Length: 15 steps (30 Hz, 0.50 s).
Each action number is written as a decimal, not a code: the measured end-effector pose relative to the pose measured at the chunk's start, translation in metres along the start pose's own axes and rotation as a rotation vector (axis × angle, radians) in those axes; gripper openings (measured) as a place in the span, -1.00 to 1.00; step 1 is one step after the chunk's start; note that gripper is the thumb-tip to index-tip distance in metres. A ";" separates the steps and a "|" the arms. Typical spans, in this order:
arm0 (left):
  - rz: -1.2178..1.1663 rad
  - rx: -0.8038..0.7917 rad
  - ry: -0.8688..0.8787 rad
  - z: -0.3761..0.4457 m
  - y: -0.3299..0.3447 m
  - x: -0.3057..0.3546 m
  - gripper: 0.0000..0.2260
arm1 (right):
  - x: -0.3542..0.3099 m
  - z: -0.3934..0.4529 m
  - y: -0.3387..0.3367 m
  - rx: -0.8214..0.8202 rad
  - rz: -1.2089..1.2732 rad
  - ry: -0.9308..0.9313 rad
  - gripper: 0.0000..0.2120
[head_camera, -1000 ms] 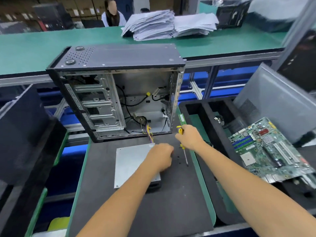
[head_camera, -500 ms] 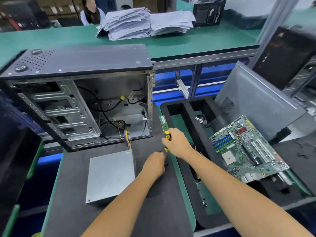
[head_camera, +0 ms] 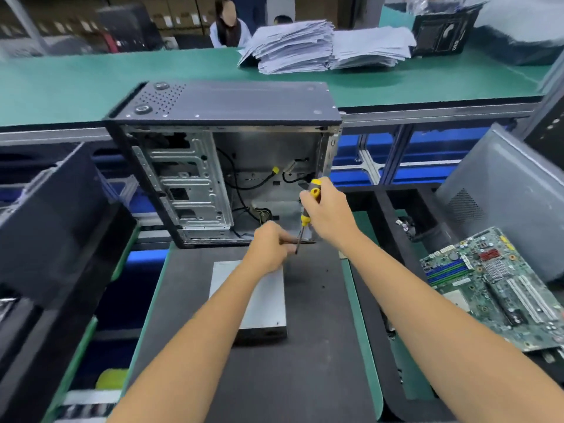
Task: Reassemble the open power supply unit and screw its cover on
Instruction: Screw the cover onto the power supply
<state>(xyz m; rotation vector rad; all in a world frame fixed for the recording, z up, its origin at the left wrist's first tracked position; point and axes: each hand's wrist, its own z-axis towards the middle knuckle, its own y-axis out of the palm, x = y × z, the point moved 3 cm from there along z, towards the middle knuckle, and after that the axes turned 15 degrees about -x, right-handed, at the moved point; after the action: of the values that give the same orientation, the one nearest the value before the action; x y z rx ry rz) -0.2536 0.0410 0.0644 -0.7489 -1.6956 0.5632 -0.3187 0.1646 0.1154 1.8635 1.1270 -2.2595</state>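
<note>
The silver power supply unit (head_camera: 263, 300) lies flat on the dark mat (head_camera: 305, 361), its cover on top, with my left forearm crossing over it. My right hand (head_camera: 329, 213) grips the yellow-and-black screwdriver (head_camera: 311, 193) by the handle, shaft pointing down and to the left. My left hand (head_camera: 268, 247) hovers above the unit's far edge. Its fingers are pinched together at the screwdriver's shaft just above the tip, seemingly on a small screw that the fingers hide.
An open computer case (head_camera: 225, 166) stands behind the mat with loose cables inside. A motherboard (head_camera: 494, 288) rests on the black foam tray (head_camera: 381, 209) at right, beside a grey side panel (head_camera: 503, 196). Paper stacks (head_camera: 323, 47) lie on the green bench. Tiny screws dot the mat (head_camera: 326, 271).
My right hand has raised the screwdriver off the mat. My left hand has lifted from the mat and come up to the shaft near the tip.
</note>
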 end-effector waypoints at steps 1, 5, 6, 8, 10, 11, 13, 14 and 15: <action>-0.014 0.033 -0.013 -0.009 -0.014 -0.011 -0.92 | -0.012 0.004 0.009 -0.006 -0.006 -0.032 -0.77; -0.018 0.094 -0.075 -0.043 -0.047 -0.057 -0.92 | -0.050 0.015 0.057 -0.101 0.025 -0.143 -0.78; -0.012 0.086 -0.099 -0.050 -0.051 -0.068 -0.93 | -0.057 0.016 0.069 -0.127 0.041 -0.162 -0.78; -0.037 0.094 -0.143 -0.062 -0.056 -0.089 -0.92 | -0.067 0.017 0.089 -0.166 0.042 -0.203 -0.79; -0.048 0.123 -0.161 -0.071 -0.059 -0.105 -0.90 | -0.074 0.018 0.105 -0.199 0.017 -0.233 -0.81; -0.044 0.133 -0.168 -0.074 -0.060 -0.111 -0.92 | -0.077 0.018 0.111 -0.216 0.002 -0.236 -0.81; -0.047 0.145 -0.167 -0.076 -0.060 -0.121 -0.97 | -0.081 0.020 0.121 -0.252 -0.013 -0.233 -0.83; -0.050 0.150 -0.159 -0.076 -0.059 -0.124 -0.99 | -0.082 0.020 0.125 -0.269 -0.021 -0.230 -0.84; -0.051 0.155 -0.155 -0.075 -0.058 -0.127 -0.97 | -0.082 0.020 0.127 -0.280 -0.035 -0.229 -0.84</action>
<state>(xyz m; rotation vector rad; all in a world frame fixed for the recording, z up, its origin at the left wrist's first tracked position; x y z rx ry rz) -0.1724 -0.0920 0.0392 -0.5608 -1.7849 0.7240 -0.2573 0.0248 0.1206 1.4548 1.3604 -2.1298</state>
